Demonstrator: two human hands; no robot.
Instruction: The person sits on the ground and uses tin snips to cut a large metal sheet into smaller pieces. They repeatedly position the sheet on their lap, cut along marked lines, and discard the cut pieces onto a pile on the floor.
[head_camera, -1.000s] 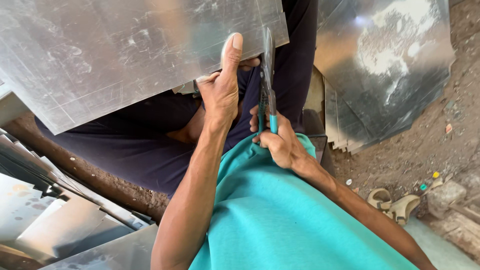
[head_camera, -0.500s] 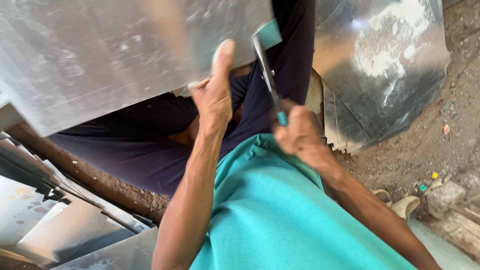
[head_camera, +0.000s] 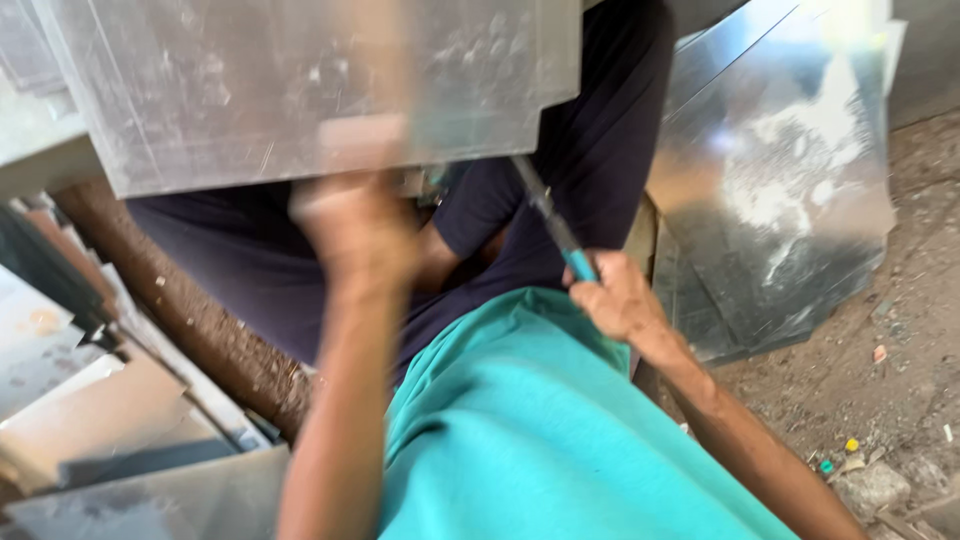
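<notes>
The left hand (head_camera: 355, 225), blurred with motion, was gripping the near edge of the metal sheet (head_camera: 310, 85), which stretched across the far left of the scene; its thumb, plainly raised against the sheet half a second before, could no longer be made out. The right hand (head_camera: 620, 298) was closed around the teal handle of the snips (head_camera: 555, 230), whose dark blades slanted up and left to the sheet's right corner, leaning further than in the earlier frame. Both hands had shifted a little apart. A second shiny sheet (head_camera: 790, 180) leaned at the right, above dirt ground (head_camera: 900, 380). Stacked metal offcuts (head_camera: 110, 420) lay at the near left.
</notes>
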